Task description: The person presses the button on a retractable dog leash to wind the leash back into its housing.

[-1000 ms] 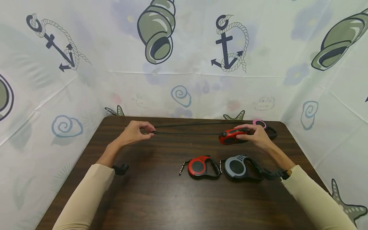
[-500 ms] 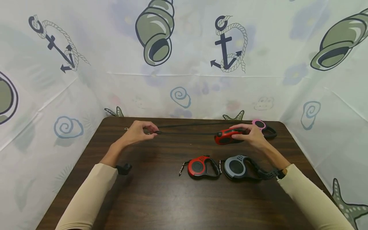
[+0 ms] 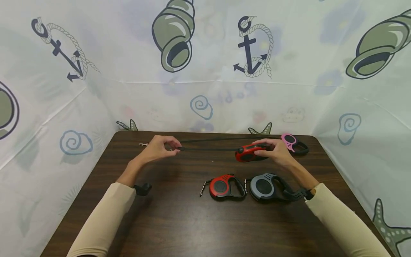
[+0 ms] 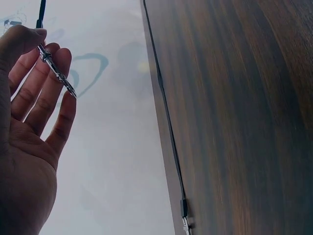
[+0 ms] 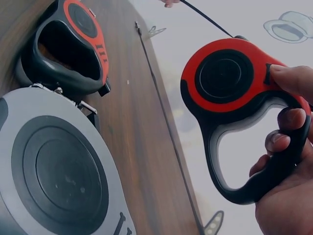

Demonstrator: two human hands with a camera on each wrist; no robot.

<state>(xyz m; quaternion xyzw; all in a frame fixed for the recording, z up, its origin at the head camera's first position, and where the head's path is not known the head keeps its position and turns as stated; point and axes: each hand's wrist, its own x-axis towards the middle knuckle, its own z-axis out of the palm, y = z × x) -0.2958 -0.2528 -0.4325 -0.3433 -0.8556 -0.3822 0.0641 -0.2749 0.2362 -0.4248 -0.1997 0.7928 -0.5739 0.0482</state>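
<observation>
My right hand [image 3: 278, 152] grips the black handle of a red retractable leash [image 5: 224, 74], held up off the table. In the right wrist view the fingers pass through the handle loop and the thumb rests by the black button. A thin black strap [image 3: 208, 149] runs from this leash across to my left hand [image 3: 158, 147]. The thumb and forefinger pinch the strap's end, just above its metal clip [image 4: 61, 77], while the other fingers stay extended. On the table in front of the hands lie another red retractable leash [image 3: 221, 187] and a grey one [image 3: 264, 187].
A pink retractable leash [image 3: 289, 140] lies at the back right of the brown table [image 3: 179, 221]. Its black strap [image 4: 168, 125] is pulled out along the back edge, ending in a metal clip [image 3: 143, 144] behind my left hand. Patterned fabric [image 3: 212, 53] surrounds the table.
Both hands have drawn closer together, the left moving right and the right moving left with the red leash. The strap between them is shorter. The leashes on the table have not moved.
</observation>
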